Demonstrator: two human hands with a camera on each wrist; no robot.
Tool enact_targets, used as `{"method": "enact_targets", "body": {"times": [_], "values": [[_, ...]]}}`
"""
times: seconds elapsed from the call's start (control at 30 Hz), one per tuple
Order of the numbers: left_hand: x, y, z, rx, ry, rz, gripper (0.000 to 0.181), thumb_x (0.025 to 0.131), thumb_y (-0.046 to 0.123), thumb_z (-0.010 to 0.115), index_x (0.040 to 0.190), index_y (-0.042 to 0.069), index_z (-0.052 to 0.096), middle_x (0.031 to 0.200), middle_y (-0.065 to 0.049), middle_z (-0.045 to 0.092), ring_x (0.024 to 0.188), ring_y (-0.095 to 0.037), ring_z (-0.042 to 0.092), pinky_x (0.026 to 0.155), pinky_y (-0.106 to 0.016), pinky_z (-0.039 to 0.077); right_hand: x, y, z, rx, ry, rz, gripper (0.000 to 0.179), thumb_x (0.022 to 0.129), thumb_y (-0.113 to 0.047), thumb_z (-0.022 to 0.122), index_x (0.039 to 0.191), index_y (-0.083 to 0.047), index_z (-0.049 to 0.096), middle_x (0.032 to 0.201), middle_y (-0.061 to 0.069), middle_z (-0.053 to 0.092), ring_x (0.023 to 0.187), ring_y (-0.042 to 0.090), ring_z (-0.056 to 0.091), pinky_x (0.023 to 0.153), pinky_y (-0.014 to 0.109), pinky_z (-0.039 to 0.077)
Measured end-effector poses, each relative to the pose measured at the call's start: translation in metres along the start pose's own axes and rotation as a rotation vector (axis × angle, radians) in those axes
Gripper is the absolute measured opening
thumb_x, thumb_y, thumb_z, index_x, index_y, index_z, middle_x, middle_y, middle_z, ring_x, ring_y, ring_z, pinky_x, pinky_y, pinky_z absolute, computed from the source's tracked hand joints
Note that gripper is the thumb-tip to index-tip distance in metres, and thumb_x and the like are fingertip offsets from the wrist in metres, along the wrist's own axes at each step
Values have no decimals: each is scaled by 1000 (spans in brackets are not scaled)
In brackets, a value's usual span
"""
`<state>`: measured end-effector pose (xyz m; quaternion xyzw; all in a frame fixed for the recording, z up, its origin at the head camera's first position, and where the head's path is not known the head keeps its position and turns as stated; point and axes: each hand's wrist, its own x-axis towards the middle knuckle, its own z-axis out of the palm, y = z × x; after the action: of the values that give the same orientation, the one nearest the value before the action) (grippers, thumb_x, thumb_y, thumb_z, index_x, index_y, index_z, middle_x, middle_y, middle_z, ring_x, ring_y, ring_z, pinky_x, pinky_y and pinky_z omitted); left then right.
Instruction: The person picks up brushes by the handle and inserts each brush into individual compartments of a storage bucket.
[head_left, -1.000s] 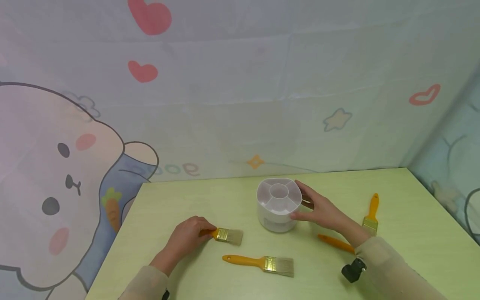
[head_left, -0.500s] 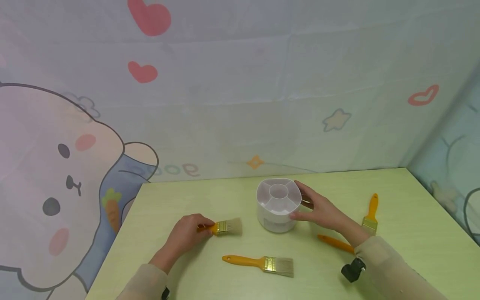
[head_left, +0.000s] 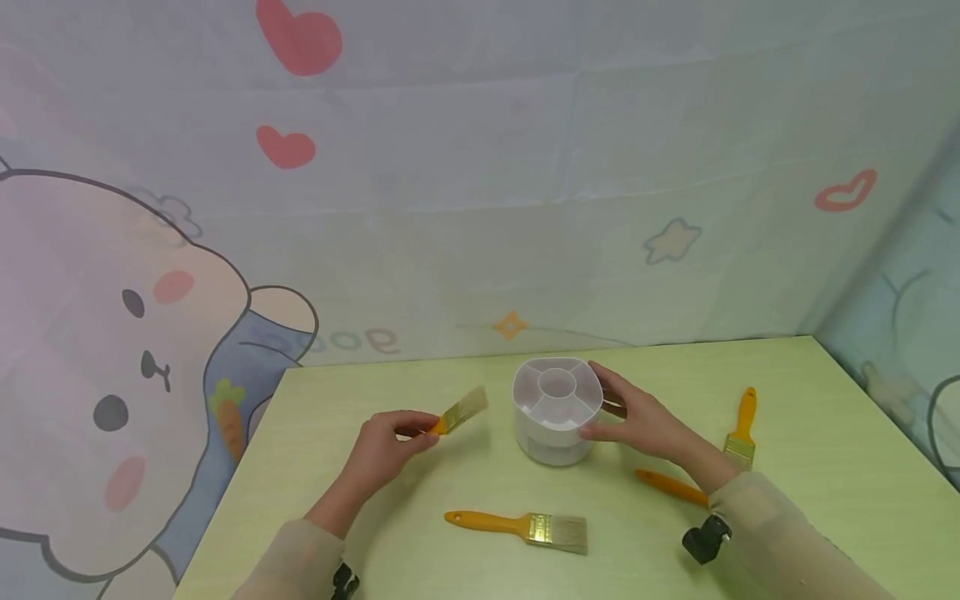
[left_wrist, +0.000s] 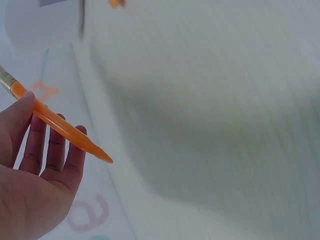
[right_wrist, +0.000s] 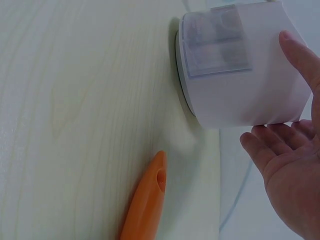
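Orange and probably slick, the handle (left_wrist: pixel 70 131) of the tilted brush (head_left: pixel 460 412) is pinched in my left hand (head_left: pixel 382 450), bristles angling up beyond my fingertips. It should feel light and stiff, best taken just behind the metal band (head_left: pixel 452 419). To the right of that pinch, my right hand (head_left: pixel 637 423) holds the white container (head_left: pixel 555 444), likely light, rigid plastic, by its side.
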<state>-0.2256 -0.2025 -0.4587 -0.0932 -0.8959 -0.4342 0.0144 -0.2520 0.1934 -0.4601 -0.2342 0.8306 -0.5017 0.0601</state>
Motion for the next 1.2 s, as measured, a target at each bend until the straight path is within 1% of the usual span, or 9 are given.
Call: {"method": "enact_targets", "body": {"times": [0.2,0.4,0.53,0.63,0.7,0.93,1.03,1.1,1.2], "values": [[4,19,2,-183,23,-66,22,82,25,77,104,24,75,98,5,72,91,-15,64,72,-27,56,0,-1,0,2,0,-3,102,76,-35,82,154,-15,20,155,9,30,137,34,38,108,48,39],[11,36,7,-401,19,-105,28,84,25,76,110,16,73,105,-5,71,91,-24,66,80,-31,58,1,0,0,-3,1,-6,102,76,-35,82,154,-14,20,155,9,30,137,34,39,107,48,40],[16,49,11,-506,29,-137,27,85,23,74,111,14,72,106,-7,69,90,-24,67,82,-34,58,1,0,0,22,-2,-7,102,76,-33,82,154,-14,20,155,10,30,137,35,38,107,48,39],[19,60,14,-562,56,-150,27,86,22,74,111,13,72,106,-8,69,89,-22,68,83,-35,58,1,0,0,45,-5,-5,101,76,-32,82,154,-14,20,155,10,30,137,35,37,108,49,39],[23,68,16,-606,72,-144,28,86,21,73,112,10,71,106,-9,69,89,-22,68,84,-36,59,1,0,0,54,-4,-3,101,76,-31,82,154,-14,20,155,10,30,138,35,37,108,49,39],[35,89,25,-761,83,-122,30,86,14,73,114,6,70,105,-12,69,86,-22,68,86,-42,58,2,5,3,48,1,3,100,77,-32,81,154,-17,20,155,8,30,138,33,37,107,46,41],[39,93,29,-781,94,-117,30,85,14,74,114,5,70,105,-12,69,87,-23,68,86,-42,58,2,5,3,61,1,4,100,77,-31,82,154,-17,20,155,9,30,138,34,37,107,46,41],[43,95,32,-788,103,-115,30,85,15,74,113,6,70,105,-12,69,91,-27,67,85,-41,58,2,5,4,60,3,5,101,76,-32,82,154,-17,20,155,9,30,138,34,37,106,46,41],[49,99,37,-800,112,-113,30,85,17,75,113,7,71,105,-11,69,95,-29,66,85,-39,58,2,3,4,49,11,15,102,76,-33,82,154,-16,20,154,9,31,137,34,37,106,45,42]]}}
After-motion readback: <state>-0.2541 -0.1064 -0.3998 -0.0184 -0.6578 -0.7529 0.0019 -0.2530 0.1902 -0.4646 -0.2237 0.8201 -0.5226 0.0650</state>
